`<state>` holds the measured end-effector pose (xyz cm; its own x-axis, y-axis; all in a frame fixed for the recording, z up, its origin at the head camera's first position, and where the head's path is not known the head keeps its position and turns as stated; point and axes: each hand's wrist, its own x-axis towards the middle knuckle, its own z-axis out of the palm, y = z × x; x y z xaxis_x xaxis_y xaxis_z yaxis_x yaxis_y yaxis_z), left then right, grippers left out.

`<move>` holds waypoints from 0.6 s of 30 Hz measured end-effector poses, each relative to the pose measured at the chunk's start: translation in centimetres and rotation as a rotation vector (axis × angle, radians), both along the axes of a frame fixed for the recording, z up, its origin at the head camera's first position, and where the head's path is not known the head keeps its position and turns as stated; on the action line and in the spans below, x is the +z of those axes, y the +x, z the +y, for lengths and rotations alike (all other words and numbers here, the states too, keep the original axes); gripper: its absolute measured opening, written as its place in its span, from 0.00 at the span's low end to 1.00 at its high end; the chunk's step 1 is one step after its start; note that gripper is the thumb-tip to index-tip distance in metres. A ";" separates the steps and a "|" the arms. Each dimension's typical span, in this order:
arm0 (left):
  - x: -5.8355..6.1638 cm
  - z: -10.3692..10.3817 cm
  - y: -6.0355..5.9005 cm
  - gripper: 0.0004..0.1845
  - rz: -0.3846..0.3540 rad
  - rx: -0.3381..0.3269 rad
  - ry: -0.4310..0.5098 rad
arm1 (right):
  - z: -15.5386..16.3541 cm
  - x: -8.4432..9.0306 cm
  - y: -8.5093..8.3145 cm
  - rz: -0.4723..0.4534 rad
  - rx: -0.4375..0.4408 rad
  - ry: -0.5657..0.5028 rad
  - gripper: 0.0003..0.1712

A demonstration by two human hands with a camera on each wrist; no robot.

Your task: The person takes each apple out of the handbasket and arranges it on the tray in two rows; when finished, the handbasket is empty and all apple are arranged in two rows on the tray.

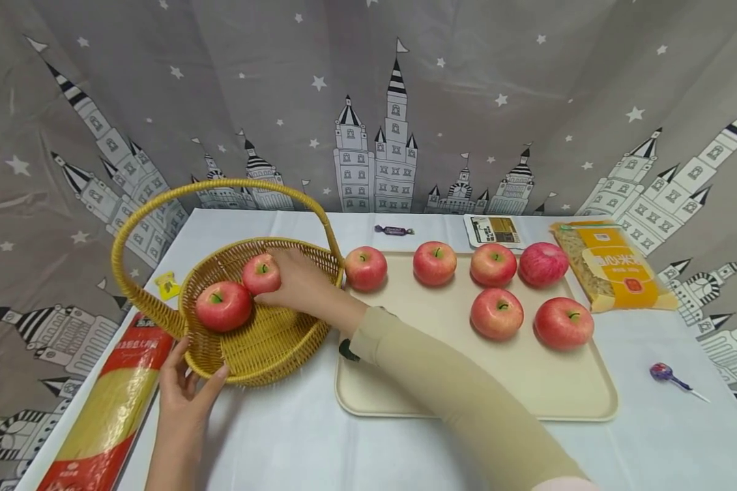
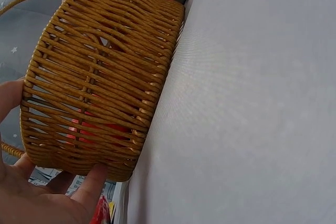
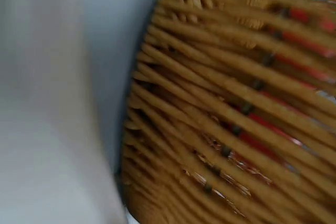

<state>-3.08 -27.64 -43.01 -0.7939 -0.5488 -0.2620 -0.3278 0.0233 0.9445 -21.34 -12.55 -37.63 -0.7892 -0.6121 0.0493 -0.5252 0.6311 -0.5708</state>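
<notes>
A yellow woven basket (image 1: pixel 276 351) with a tall handle stands at the left. My left hand (image 1: pixel 185 402) grips its near left rim, thumb and fingers spread around the edge; the left wrist view shows the fingers against the wicker side (image 2: pixel 100 87). Inside the basket, my right hand (image 1: pixel 304 283) holds a red apple (image 1: pixel 260 271) by its right side. Another apple (image 1: pixel 224 307) lies to the left of it in the basket. Wicker (image 3: pixel 220 103) fills most of the right wrist view and hides the right hand's fingers there.
A beige tray (image 1: pixel 405 402) with several apples (image 1: pixel 497 314) is on the right, under my right forearm. A noodle pack (image 1: pixel 107 402) lies left of the basket beside a yellow candy (image 1: pixel 167 286). Farther right are a grain bag (image 1: pixel 617 266) and a lollipop (image 1: pixel 662 372).
</notes>
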 end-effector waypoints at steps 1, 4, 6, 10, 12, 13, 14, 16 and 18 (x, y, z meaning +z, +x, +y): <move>0.2 0.2 0.1 0.48 -0.002 0.001 0.007 | -0.5 -0.1 -0.3 -0.020 -0.019 0.021 0.50; 1.0 0.7 0.2 0.48 -0.006 0.002 0.015 | -1.7 -0.5 -1.0 -0.055 -0.061 0.091 0.52; 1.3 0.8 0.2 0.47 -0.005 -0.001 0.017 | -2.3 -0.7 -1.3 -0.057 -0.082 0.117 0.50; 1.2 0.7 0.2 0.47 -0.003 -0.003 0.026 | -2.6 -0.9 -1.5 -0.012 -0.104 0.146 0.45; 0.2 0.1 0.1 0.48 0.006 -0.003 0.021 | -2.4 -1.0 -1.5 0.002 -0.099 0.140 0.45; -0.2 -0.1 0.0 0.48 0.010 -0.004 0.017 | -2.2 -0.9 -1.5 0.007 -0.091 0.129 0.45; -0.4 -0.3 0.0 0.48 0.010 -0.007 0.011 | -2.0 -0.8 -1.4 0.013 -0.081 0.116 0.45; -0.4 -0.3 0.0 0.47 0.012 -0.006 0.007 | -1.3 -0.4 -1.1 0.029 -0.048 0.070 0.45; 0.3 0.1 0.1 0.47 0.005 -0.006 0.015 | -0.3 0.3 -0.7 0.047 -0.007 0.001 0.45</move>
<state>-2.99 -27.59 -42.67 -0.7988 -0.5397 -0.2659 -0.3226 0.0111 0.9465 -22.00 -12.88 -37.36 -0.7906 -0.6063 0.0859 -0.5466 0.6355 -0.5453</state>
